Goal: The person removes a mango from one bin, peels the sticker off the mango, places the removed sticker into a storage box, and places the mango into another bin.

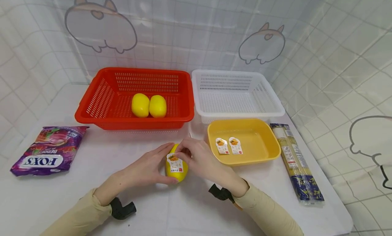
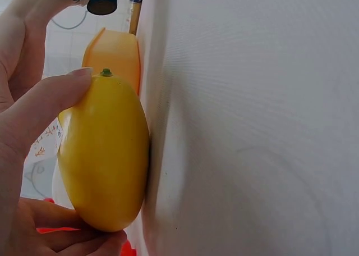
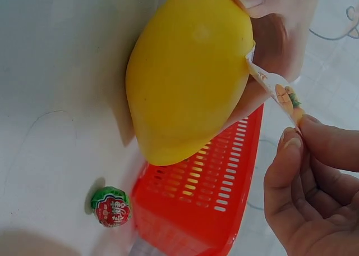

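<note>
A yellow mango (image 1: 180,177) lies on the table in front of the red basket. My left hand (image 1: 145,169) holds it by its two ends, thumb at the stem end and fingers at the other, as the left wrist view shows. A white label sticker (image 1: 175,164) with a printed mango is partly against its side. Between thumb and forefinger, my right hand (image 1: 200,157) pinches the free end of this sticker, which stands away from the skin in the right wrist view. Two similar stickers (image 1: 222,146) lie in the yellow tray (image 1: 263,144), right of my right hand.
The red basket (image 1: 134,124) holds two yellow mangoes (image 1: 140,105). Beside it stands a white basket (image 1: 242,115). A purple Fox's candy bag (image 1: 50,151) lies left, a long noodle packet (image 1: 295,161) right. A wrapped lollipop (image 3: 111,206) lies near the red basket.
</note>
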Tool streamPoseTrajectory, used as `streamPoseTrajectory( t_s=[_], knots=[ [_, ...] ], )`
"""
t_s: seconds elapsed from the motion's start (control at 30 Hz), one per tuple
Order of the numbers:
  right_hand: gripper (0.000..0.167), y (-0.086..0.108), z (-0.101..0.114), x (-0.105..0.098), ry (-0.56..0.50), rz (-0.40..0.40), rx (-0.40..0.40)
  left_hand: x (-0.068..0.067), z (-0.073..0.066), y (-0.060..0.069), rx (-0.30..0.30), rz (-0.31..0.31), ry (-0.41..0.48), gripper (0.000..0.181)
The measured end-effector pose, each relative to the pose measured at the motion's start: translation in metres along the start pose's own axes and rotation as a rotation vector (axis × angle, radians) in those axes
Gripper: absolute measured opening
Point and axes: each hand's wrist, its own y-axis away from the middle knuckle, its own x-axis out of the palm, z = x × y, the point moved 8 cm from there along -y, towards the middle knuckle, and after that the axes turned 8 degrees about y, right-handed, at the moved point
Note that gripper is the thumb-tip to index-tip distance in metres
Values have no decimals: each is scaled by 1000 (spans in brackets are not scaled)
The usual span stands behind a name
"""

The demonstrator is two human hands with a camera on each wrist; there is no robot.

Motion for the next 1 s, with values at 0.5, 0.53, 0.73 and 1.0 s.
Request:
streamPoseTrajectory(
  t_s=[0.5,0.53,0.73,1.0],
  knots=[
    [10,5,11,0,61,-65,-15,1,-1,0,-3,6,5,118],
    [11,5,11,0,61,-67,-15,1,-1,0,-6,7,5,118],
    [12,6,14,0,76,-75,-27,1,-1,0,-20,10,10,118],
    [14,7,14,1,93,-77,-7,0,-1,1,-15,4,11,118]
  ],
)
